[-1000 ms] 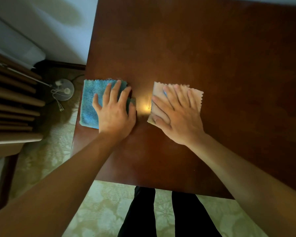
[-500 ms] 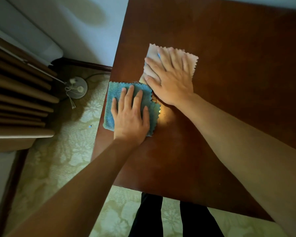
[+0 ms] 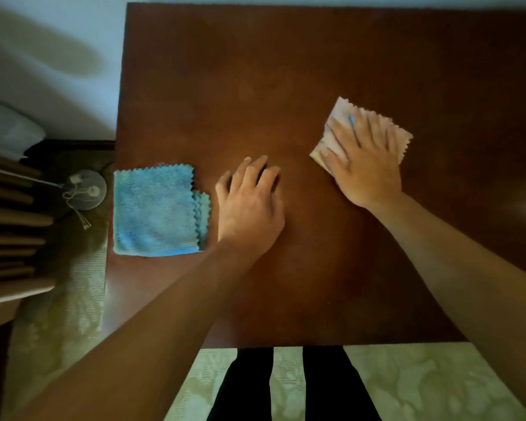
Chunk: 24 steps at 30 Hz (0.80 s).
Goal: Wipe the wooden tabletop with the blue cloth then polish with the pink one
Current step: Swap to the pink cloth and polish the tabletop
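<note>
On the dark wooden tabletop (image 3: pixel 286 71), the right hand (image 3: pixel 366 165) presses flat, fingers spread, on the folded pink cloth (image 3: pixel 340 112); the empty, loosely curled left hand (image 3: pixel 249 208) rests just right of the folded blue microfibre cloth (image 3: pixel 157 211).

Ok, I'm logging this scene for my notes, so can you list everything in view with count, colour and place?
blue cloth: one, blue, folded, at the tabletop's left edge, nothing on it
pink cloth: one, pale pink, right half of the tabletop, under the right hand
wooden tabletop: one, dark reddish brown, fills the middle
round lamp base: one, pale, on the floor left of the table, cord attached
floor covering: pale green, patterned
wall: pale
legs: two, in black, at the near edge
left hand: bare, flat on the wood beside the blue cloth
right hand: fingers spread flat on the pink cloth
</note>
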Tool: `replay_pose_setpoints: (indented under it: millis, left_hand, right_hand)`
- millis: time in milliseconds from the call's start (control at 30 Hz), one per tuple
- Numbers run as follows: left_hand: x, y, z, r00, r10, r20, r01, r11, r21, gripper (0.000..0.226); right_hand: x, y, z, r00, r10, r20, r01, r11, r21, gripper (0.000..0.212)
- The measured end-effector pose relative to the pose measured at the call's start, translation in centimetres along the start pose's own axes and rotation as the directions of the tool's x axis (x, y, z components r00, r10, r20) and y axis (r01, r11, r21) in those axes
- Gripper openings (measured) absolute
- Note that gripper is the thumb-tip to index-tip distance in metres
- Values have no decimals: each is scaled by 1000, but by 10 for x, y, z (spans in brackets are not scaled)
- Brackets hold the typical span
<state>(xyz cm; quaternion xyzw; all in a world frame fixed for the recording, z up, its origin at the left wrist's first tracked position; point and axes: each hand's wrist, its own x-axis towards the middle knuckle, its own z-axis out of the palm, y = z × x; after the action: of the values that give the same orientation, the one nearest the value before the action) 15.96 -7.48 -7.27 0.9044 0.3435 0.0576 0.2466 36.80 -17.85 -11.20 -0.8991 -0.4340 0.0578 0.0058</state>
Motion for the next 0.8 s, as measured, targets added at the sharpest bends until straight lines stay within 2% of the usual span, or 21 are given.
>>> replay_pose_setpoints:
  millis: [167, 300, 500, 800]
  left_hand:
    - [-4, 36, 22, 992, 101, 74, -100, 995, -28, 41]
    - [-11, 38, 30, 987, 131, 93, -129, 991, -23, 39]
    - [-24, 18, 14, 992, 124, 35, -124, 992, -15, 37]
    - [-48, -39, -32, 991, -103, -83, 106, 994, 28, 36]
  right_hand:
    - [-61, 87, -7, 988, 151, 20, -152, 988, 21, 67]
    - [-120, 90, 2, 988, 155, 24, -156, 986, 51, 65]
    - [-197, 43, 24, 996, -69, -60, 75, 993, 89, 61]
    - [-199, -63, 40, 924, -380, -50, 382, 923, 46, 62]
